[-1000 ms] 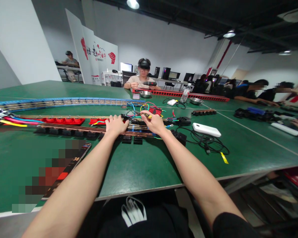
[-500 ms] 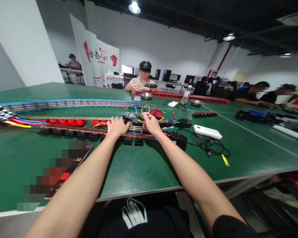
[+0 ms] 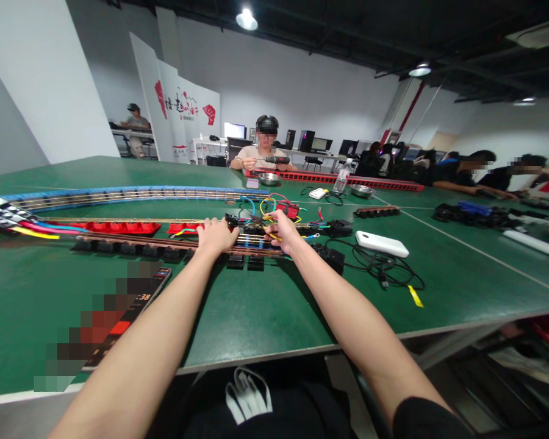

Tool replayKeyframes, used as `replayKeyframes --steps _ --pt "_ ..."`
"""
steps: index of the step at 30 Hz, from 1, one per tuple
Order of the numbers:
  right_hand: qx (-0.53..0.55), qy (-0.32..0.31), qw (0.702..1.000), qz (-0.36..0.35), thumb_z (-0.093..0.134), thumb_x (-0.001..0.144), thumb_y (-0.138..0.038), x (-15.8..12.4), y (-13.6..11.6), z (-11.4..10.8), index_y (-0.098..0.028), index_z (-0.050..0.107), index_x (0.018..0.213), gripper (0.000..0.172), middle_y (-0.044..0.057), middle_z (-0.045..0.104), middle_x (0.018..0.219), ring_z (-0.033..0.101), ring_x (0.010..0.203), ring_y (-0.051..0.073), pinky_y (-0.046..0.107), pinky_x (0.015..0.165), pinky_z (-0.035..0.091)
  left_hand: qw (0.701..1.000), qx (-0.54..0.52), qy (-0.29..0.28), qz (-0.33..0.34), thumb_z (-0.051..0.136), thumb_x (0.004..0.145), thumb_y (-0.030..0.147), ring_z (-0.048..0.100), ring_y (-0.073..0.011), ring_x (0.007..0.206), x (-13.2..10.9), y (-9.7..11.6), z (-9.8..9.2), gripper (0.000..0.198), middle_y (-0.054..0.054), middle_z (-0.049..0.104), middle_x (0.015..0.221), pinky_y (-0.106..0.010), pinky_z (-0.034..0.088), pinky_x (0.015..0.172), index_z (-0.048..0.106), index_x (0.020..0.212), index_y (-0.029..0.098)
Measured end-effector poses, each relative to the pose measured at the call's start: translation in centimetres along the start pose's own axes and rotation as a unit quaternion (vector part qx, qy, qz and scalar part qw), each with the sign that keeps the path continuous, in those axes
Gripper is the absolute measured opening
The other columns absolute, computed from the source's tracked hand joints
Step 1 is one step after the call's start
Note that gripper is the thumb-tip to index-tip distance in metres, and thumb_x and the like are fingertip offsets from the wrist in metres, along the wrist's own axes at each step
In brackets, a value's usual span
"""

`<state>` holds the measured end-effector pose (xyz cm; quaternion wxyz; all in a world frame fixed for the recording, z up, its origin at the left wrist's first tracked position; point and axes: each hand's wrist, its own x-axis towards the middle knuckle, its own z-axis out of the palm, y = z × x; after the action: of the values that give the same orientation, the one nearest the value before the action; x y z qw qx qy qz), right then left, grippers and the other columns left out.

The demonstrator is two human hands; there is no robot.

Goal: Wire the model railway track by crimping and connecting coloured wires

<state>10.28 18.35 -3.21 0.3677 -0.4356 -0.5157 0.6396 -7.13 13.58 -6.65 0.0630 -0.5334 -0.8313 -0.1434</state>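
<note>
My left hand (image 3: 216, 236) rests across the long copper-coloured rods (image 3: 132, 236) with its fingers spread; its fingertips are partly hidden among the strips. My right hand (image 3: 281, 231) is closed around pliers with yellow handles (image 3: 269, 236), just right of my left hand. The handles stand apart, and the jaws are hard to make out. Below both hands lie black clip-like blocks (image 3: 236, 262) and a short blue section (image 3: 247, 241) under the rods. Loose coloured wires and a red block (image 3: 287, 210) lie just beyond my right hand.
A curved blue track (image 3: 132, 194) runs behind. Black connectors (image 3: 332, 256), a white power bank (image 3: 382, 242) and coiled cable (image 3: 388, 274) lie right; a phone (image 3: 132, 317) lies front left. Opposite, a person (image 3: 261, 149) holds a power screwdriver (image 3: 277, 160) near a metal bowl (image 3: 269, 178).
My right hand has shifted slightly right and its grip has loosened, so the yellow handles now show spread apart. My left hand stays in place.
</note>
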Motion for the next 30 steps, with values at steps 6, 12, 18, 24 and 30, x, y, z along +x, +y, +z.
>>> replayKeyframes --steps 6,12,18,24,30 --pt "-0.119 -0.024 0.987 -0.103 0.049 0.082 -0.043 -0.1 0.4 0.2 -0.024 0.062 0.098 0.028 -0.003 0.057 0.06 0.054 0.049 0.011 0.018 0.041 0.03 1.0 0.0 -0.004 0.004 0.03 0.087 0.055 0.037 -0.0399 0.131 -0.1 0.0 -0.2 0.065 -0.022 0.05 0.136 -0.055 0.034 0.101 0.055 0.129 0.011" --pt "-0.227 -0.055 0.945 -0.228 0.057 0.076 -0.025 0.5 1.6 0.4 -0.02 0.071 0.093 0.023 -0.003 0.062 0.068 0.055 0.063 0.011 0.023 0.062 0.045 1.0 0.006 -0.005 0.005 0.029 0.088 0.055 0.037 -0.0393 0.132 -0.2 0.1 -0.2 0.066 -0.023 0.049 0.138 -0.055 0.033 0.102 0.054 0.131 0.011" --pt "-0.36 0.002 0.879 -0.313 0.067 0.071 -0.025 0.5 1.8 -0.1 -0.019 0.073 0.097 0.027 0.004 0.068 0.096 0.06 0.091 0.018 0.031 0.086 0.046 1.0 0.013 0.0 0.003 0.03 0.088 0.054 0.039 -0.0388 0.13 -0.1 0.0 0.0 0.065 -0.022 0.051 0.136 -0.054 0.034 0.101 0.054 0.129 0.011" --pt "-0.431 0.055 0.83 -0.349 0.069 0.068 -0.032 0.4 2.5 0.1 -0.016 0.067 0.102 0.038 0.007 0.059 0.101 0.056 0.093 0.019 0.032 0.087 0.045 1.0 0.012 0.001 0.003 0.031 0.087 0.055 0.038 -0.0386 0.131 0.1 0.0 0.2 0.064 -0.021 0.051 0.135 -0.054 0.034 0.101 0.055 0.128 0.012" --pt "-0.5 -0.009 0.791 -0.353 0.066 0.069 -0.03 0.1 2.4 0.2 -0.017 0.06 0.059 0.017 0.005 0.056 0.077 0.051 0.093 0.02 0.028 0.081 0.041 1.0 0.011 -0.002 0.002 0.03 0.086 0.055 0.037 -0.0389 0.131 0.1 0.1 0.1 0.066 -0.021 0.051 0.136 -0.054 0.034 0.101 0.054 0.129 0.011"
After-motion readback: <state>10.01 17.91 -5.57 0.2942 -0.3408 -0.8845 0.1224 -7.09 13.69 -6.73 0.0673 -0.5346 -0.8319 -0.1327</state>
